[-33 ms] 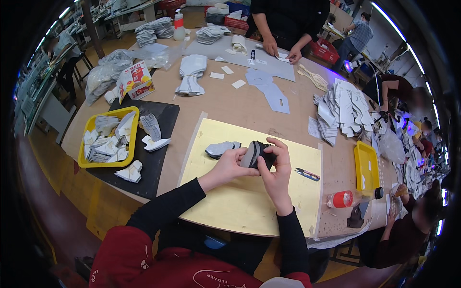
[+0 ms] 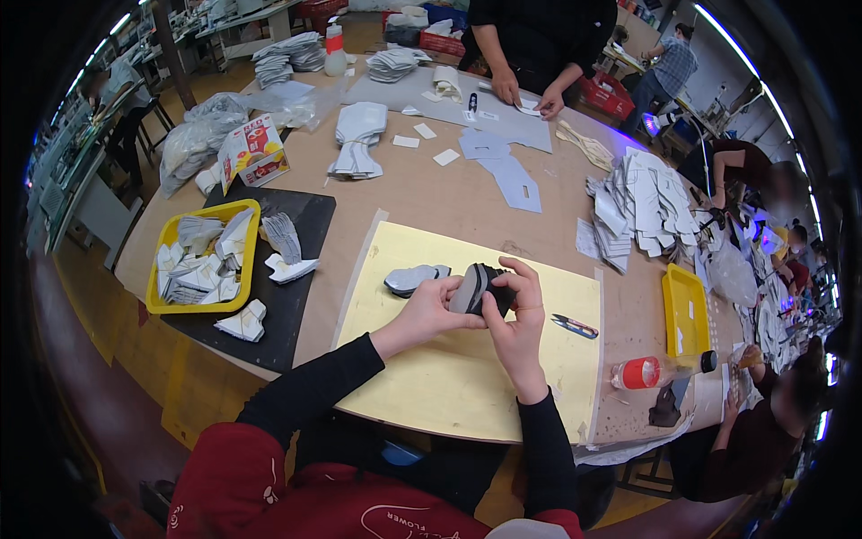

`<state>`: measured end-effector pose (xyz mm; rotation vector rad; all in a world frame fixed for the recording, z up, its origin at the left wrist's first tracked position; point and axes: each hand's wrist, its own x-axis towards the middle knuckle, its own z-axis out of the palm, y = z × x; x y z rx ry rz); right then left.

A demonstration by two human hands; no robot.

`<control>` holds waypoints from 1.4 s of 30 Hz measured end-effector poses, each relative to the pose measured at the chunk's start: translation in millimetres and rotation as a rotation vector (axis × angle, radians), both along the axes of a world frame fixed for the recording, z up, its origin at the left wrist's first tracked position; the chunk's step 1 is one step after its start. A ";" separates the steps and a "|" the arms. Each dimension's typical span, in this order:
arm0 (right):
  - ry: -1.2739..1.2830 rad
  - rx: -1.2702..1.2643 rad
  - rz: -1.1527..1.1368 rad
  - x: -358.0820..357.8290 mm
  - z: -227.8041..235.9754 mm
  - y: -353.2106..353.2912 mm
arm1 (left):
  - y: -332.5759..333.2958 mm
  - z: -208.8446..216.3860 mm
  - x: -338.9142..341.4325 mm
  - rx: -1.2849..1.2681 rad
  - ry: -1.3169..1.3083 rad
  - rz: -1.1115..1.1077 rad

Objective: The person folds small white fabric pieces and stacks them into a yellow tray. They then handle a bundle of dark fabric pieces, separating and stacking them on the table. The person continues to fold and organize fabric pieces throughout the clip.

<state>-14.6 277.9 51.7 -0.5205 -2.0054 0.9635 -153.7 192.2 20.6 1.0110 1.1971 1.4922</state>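
Observation:
Both my hands hold a small stack of grey and black shoe-upper pieces (image 2: pixel 473 287) just above a yellow cutting mat (image 2: pixel 449 386). My left hand (image 2: pixel 429 312) grips the stack from the left and below. My right hand (image 2: pixel 518 328) wraps over its right side, fingers curled on top. A loose grey piece (image 2: pixel 411 278) lies on the mat just left of the stack. Small thread clippers (image 2: pixel 575 325) rest on the mat to the right of my right hand.
A yellow tray (image 2: pixel 154 296) of grey pieces sits on a black mat (image 2: pixel 301 269) at left, with loose pieces beside it. A second yellow tray (image 2: pixel 687 314), a red-capped bottle (image 2: pixel 651 371) and piles of grey cut pieces (image 2: pixel 642 207) lie right. Another person's hands (image 2: pixel 530 97) work across the table.

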 end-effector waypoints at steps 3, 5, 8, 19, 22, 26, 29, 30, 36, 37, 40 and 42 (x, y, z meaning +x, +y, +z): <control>-0.018 -0.047 0.001 -6.6 -6.6 3.6 | 0.8 2.0 0.1 -0.033 0.186 0.138; -0.042 -0.066 0.001 -10.7 -8.9 -0.5 | 3.7 -7.7 -0.6 0.046 0.306 0.271; -0.004 -0.102 -0.001 -16.0 -23.4 -7.8 | 5.1 -6.0 2.7 0.130 0.552 0.402; 0.108 0.053 -0.261 -5.3 -8.6 7.9 | -1.0 12.5 -5.7 0.255 0.843 0.297; -0.296 0.292 -0.309 8.5 -4.6 31.0 | -2.2 7.6 -42.0 0.098 0.974 0.376; -0.693 0.382 -0.292 11.0 -43.7 40.1 | -14.1 14.1 -59.9 -0.272 0.918 0.178; -0.466 -0.072 -0.154 6.9 -42.1 49.1 | -12.8 -7.3 -56.3 -0.273 1.022 0.170; -0.334 -0.284 -0.087 6.5 -38.0 51.2 | -12.0 -11.4 -55.1 -0.279 1.009 0.168; -0.581 -0.209 -0.288 14.1 -41.9 56.2 | -10.2 -1.2 -48.9 -0.365 0.941 0.111; -0.718 0.074 -0.406 13.6 -47.5 55.6 | -9.9 -3.0 -48.2 -0.337 0.945 0.129; -0.671 0.005 -0.399 13.3 -48.8 56.5 | -7.5 -10.5 -49.7 -0.239 0.964 0.139; -0.558 -0.005 -0.406 14.8 -44.0 58.8 | -4.5 -13.5 -50.0 -0.204 0.958 0.126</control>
